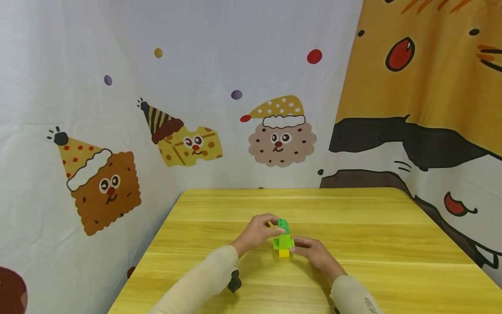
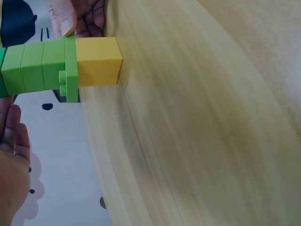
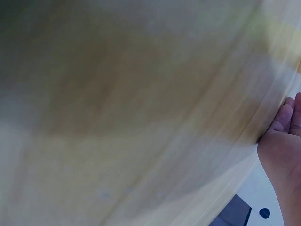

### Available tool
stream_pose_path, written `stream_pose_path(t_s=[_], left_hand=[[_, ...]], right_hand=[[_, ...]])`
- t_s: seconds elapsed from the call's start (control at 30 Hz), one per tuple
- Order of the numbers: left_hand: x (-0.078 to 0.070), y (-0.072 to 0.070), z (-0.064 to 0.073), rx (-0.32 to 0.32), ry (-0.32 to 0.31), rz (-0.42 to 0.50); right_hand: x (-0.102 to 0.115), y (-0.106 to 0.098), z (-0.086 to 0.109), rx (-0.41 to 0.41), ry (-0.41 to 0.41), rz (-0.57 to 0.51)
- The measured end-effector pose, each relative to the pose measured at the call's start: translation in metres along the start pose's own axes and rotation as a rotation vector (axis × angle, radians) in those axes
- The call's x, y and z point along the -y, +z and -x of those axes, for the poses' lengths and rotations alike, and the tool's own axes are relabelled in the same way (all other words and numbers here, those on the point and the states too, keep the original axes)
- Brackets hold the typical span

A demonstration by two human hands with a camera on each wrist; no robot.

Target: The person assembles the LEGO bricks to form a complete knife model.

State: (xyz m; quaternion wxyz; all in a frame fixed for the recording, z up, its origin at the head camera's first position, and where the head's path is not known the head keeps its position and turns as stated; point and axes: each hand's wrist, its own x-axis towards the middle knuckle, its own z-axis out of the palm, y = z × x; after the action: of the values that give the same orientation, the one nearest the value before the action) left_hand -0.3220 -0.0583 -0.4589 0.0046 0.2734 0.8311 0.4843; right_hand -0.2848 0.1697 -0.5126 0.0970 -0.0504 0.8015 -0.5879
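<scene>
A stack of toy building blocks stands upright on the wooden table [image 1: 337,222]. Its base is a yellow block [image 2: 99,61], under a wide light green plate [image 2: 71,70] with studs. Several light green blocks [image 2: 33,68] rise above that plate, and a dark green block [image 1: 281,224] tops the stack. With thumb and fingers on either side, my left hand [image 1: 256,231] grips the dark green block. My right hand [image 1: 317,254] pinches the right end of the wide plate. Most of my right hand's fingers fall outside the right wrist view.
A black device [image 1: 234,281] is strapped at the left wrist, below the cream sleeve [image 1: 204,279]. Behind the table hangs a white curtain [image 1: 219,39] printed with cartoon biscuits and cheese. The table's far edge runs close to that curtain.
</scene>
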Motion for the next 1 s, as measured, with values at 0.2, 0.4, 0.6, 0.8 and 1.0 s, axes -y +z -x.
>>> stream_pose_path(t_s=[0.2, 0.4, 0.6, 0.8, 1.0], left_hand=[[-0.005, 0.000, 0.002, 0.005, -0.046, 0.036], [-0.008, 0.001, 0.000, -0.002, -0.037, 0.021], [-0.010, 0.000, -0.002, -0.001, -0.010, 0.005], [-0.011, 0.000, -0.004, 0.008, -0.012, -0.061], [-0.011, 0.000, -0.005, 0.005, 0.020, -0.105]], right_hand=[[-0.001, 0.001, 0.000, -0.003, -0.002, -0.004], [-0.002, 0.002, -0.001, 0.000, -0.007, -0.007], [-0.003, 0.002, -0.001, 0.005, -0.006, 0.004], [-0.003, 0.001, 0.000, 0.018, -0.012, 0.011], [0.000, -0.001, 0.001, 0.031, -0.025, 0.014]])
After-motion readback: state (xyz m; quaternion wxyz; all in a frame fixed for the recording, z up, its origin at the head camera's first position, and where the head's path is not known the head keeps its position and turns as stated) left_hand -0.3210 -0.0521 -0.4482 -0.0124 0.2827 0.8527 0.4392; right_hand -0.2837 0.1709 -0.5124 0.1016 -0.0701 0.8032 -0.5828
